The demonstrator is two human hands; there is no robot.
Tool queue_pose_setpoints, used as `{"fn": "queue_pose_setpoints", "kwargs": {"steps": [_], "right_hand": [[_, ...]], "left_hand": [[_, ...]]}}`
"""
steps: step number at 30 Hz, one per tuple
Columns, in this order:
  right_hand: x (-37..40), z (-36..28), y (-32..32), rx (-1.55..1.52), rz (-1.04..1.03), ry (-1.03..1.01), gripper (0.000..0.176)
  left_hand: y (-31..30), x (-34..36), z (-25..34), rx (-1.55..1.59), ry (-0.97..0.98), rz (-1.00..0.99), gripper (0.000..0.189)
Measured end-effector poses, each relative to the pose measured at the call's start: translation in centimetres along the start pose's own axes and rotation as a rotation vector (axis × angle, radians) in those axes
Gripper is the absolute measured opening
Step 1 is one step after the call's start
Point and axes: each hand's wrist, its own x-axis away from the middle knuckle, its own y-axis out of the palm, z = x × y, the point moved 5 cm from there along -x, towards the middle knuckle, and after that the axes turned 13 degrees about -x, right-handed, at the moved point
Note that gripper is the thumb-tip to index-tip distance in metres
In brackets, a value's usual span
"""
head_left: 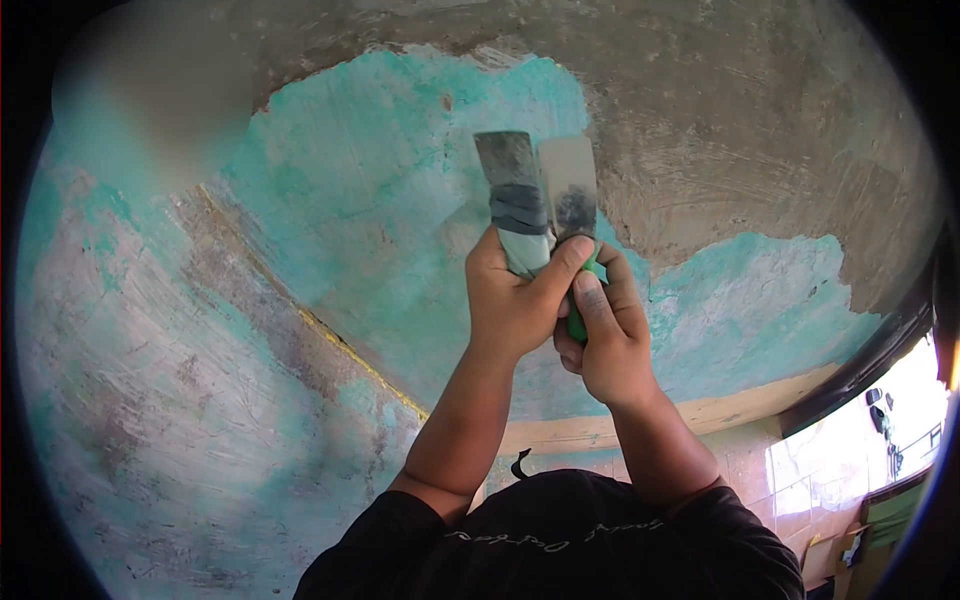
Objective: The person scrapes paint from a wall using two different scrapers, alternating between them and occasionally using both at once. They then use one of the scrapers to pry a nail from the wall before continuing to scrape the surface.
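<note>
My left hand (500, 305) is closed around a scraper (505, 158) with a dark squared blade, black wrapping at its neck and a pale covering on the handle. My right hand (620, 345) grips a putty knife (568, 165) by its green handle; its light, dusty blade has a dark smudge near the base. Both blades point up, side by side, in front of the wall (400, 210). The left thumb reaches across to the base of the putty knife. Grey dust coats the right thumb. My fingers hide most of both handles.
Turquoise paint covers part of the wall, with bare grey plaster (730, 130) above and to the right. A yellowish crack line (340, 345) runs diagonally at left. Lower right, a shiny tiled floor (800, 470) lies beyond a dark edge. A blurred shape (150, 90) fills the upper left.
</note>
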Motion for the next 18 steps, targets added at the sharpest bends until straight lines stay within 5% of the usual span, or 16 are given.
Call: {"fn": "queue_pose_setpoints", "kwargs": {"steps": [18], "right_hand": [[-0.1,-0.9,0.1,0.198,0.014,-0.136,0.030]], "left_hand": [[0.4,0.0,-0.8,0.059,-0.006,0.035,0.019]]}}
